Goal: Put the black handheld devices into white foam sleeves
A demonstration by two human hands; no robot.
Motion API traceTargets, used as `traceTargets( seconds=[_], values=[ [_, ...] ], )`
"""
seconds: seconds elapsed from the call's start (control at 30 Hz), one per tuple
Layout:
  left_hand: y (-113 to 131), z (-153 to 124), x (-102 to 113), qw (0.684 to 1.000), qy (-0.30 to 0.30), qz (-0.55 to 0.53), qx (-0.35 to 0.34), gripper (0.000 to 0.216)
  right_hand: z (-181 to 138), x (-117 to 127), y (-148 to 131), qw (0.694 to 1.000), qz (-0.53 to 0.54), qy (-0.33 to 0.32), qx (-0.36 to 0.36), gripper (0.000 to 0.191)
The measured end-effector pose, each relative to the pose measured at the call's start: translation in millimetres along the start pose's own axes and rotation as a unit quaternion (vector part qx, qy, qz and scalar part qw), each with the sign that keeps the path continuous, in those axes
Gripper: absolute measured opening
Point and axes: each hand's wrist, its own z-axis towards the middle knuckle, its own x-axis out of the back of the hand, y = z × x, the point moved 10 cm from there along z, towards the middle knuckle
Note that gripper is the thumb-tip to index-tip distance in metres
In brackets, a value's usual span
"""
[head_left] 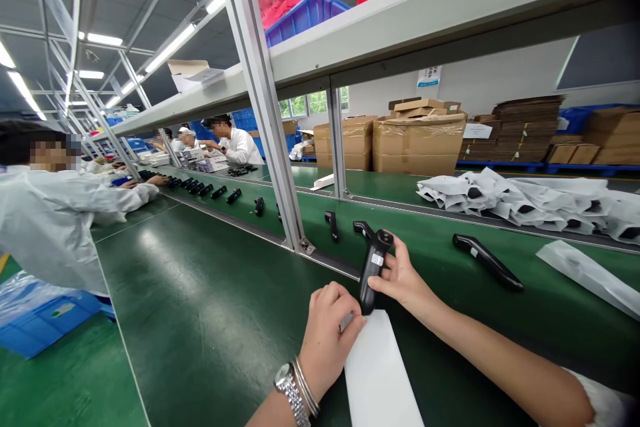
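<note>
My right hand is closed round a black handheld device with a small white label, holding it upright above the green table. Its lower end meets the open top of a flat white pouch that lies on the table. My left hand, with a watch and bracelets on the wrist, pinches the pouch's upper corner. Another black device lies on the belt to the right.
A row of black devices runs along the green conveyor. A heap of filled white pouches and one loose pouch lie to the right. A metal rack post stands ahead. Co-workers in white coats sit at left; cardboard boxes behind.
</note>
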Motion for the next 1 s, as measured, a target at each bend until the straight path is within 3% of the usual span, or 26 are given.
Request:
traceTargets(
  seconds=[0.07, 0.2, 0.33, 0.43, 0.53, 0.6, 0.63, 0.7, 0.8, 0.83, 0.87, 0.9, 1.0],
  values=[
    [1.9, -2.5, 2.7, 1.000, 0.011, -0.027, 0.007, 0.010, -6.8, -12.1, 0.2, 1.000, -0.014, -0.023, -0.008, 0.085],
    [8.3, -6.8, 15.9, 0.993, 0.067, -0.096, -0.007, 0.016, -25.0, -41.3, 6.6, 0.992, -0.082, -0.088, -0.029, 0.037],
    [-5.8, -8.6, 34.1, 0.976, 0.159, -0.143, 0.034, 0.018, -49.0, -80.7, 14.2, 0.979, -0.065, -0.182, -0.063, 0.042],
    [-21.4, -5.5, 35.6, 0.972, 0.169, -0.148, 0.075, 0.020, -57.1, -92.9, 19.9, 0.967, 0.004, -0.205, -0.148, 0.039],
    [-31.7, -0.7, 29.8, 0.982, 0.122, -0.103, 0.099, 0.021, -32.4, -44.7, -2.7, 0.990, -0.017, -0.053, -0.129, 0.040],
    [-39.1, -0.1, 23.3, 0.989, 0.069, -0.041, 0.126, 0.019, -12.5, 8.8, -35.7, 0.988, -0.127, 0.064, -0.057, 0.039],
    [-42.9, -0.9, 19.0, 0.989, 0.038, -0.011, 0.141, 0.018, -4.7, 35.4, -54.1, 0.971, -0.211, 0.109, -0.017, 0.037],
    [-48.3, -4.0, 9.9, 0.986, -0.021, 0.027, 0.163, 0.019, 5.8, 79.0, -89.3, 0.884, -0.429, 0.175, 0.064, 0.033],
    [-46.8, -7.6, -1.8, 0.983, -0.077, 0.040, 0.159, 0.016, 14.5, 114.7, -105.5, 0.699, -0.674, 0.212, 0.113, 0.031],
    [-43.7, -7.6, -4.3, 0.985, -0.084, 0.041, 0.148, 0.011, 16.9, 117.6, -102.3, 0.658, -0.712, 0.211, 0.124, 0.028],
    [-39.9, -7.2, -6.0, 0.986, -0.086, 0.041, 0.134, 0.008, 20.1, 115.3, -95.5, 0.640, -0.730, 0.199, 0.133, 0.025],
    [-35.8, -6.6, -7.1, 0.989, -0.085, 0.040, 0.118, 0.009, 24.3, 108.6, -85.4, 0.645, -0.730, 0.178, 0.138, 0.024],
    [-24.8, -4.9, -7.7, 0.994, -0.071, 0.041, 0.073, 0.016, 44.5, 73.0, -40.8, 0.729, -0.673, 0.083, 0.093, 0.026]
  ],
)
